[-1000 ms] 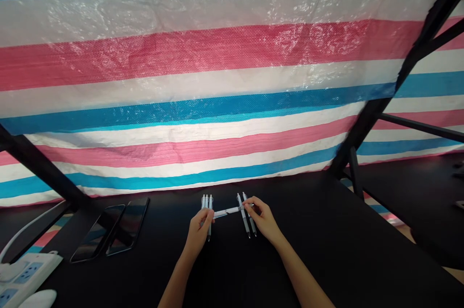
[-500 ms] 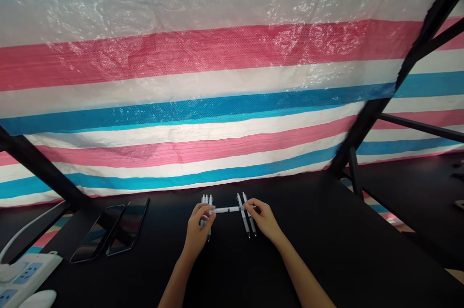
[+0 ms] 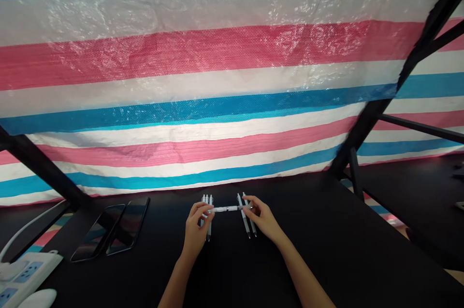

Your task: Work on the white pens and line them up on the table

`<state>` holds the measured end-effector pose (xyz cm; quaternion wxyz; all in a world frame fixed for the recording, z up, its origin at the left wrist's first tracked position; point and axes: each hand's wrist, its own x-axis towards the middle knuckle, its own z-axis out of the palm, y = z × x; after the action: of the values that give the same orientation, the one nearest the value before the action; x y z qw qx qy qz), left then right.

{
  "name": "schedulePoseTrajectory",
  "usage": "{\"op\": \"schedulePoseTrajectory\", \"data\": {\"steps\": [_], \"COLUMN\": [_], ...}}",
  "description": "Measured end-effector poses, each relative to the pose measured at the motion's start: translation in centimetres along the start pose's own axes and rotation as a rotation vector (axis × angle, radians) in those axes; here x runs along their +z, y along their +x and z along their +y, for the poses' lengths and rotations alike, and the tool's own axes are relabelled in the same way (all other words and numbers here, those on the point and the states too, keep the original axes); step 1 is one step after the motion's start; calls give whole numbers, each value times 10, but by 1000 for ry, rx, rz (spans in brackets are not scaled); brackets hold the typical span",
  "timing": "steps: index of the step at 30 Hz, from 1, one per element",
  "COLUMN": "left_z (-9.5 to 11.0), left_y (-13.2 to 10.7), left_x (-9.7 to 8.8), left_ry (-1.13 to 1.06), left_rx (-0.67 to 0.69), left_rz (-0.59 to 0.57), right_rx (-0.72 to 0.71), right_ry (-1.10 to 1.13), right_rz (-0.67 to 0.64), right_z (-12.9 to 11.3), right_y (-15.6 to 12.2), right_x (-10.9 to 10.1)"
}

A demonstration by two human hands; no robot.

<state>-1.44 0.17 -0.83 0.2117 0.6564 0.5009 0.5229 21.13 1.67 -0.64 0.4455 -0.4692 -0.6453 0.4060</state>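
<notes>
Left hand [image 3: 197, 230] and right hand [image 3: 263, 218] pinch a white retractable pen [image 3: 226, 209] fingertip-to-thumb at both ends, level at 12 o'clock above the black desk [image 3: 308, 255]. Light, stiff, slick barrel; ends give the surest hold.

Striped blue, white and pink tarpaulin [image 3: 232, 80] behind a black tabletop [image 3: 326, 230] and angled black metal struts [image 3: 368, 126]

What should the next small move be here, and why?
Probably open the left hand so the right hand can turn the white pen and lay it beside the two pens: it is held crosswise between both hands, and that pair has one fewer than the three pens on the left.
</notes>
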Motion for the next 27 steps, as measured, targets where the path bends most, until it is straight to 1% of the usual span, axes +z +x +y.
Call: {"op": "schedulePoseTrajectory", "data": {"steps": [3,10,17,23,27], "left_z": [-1,-1,-4,-4,-5], "left_y": [0,1,1,1,1], "left_x": [-1,-1,0,-1,-1], "left_ry": [-23,-64,-97,-107,-115], "left_rx": [-44,-64,-71,-81,-75], "left_rz": [21,26,20,20,4], "right_rx": [-15,-50,18,-9,-3], "right_ry": [33,-60,1,-47,-55], "right_rz": [-3,22,-38,-52,-21], "right_z": [0,-2,-3,-2,-3], "right_y": [1,1,0,-1,-1], "right_x": [-3,-4,-5,-4,-4]}}
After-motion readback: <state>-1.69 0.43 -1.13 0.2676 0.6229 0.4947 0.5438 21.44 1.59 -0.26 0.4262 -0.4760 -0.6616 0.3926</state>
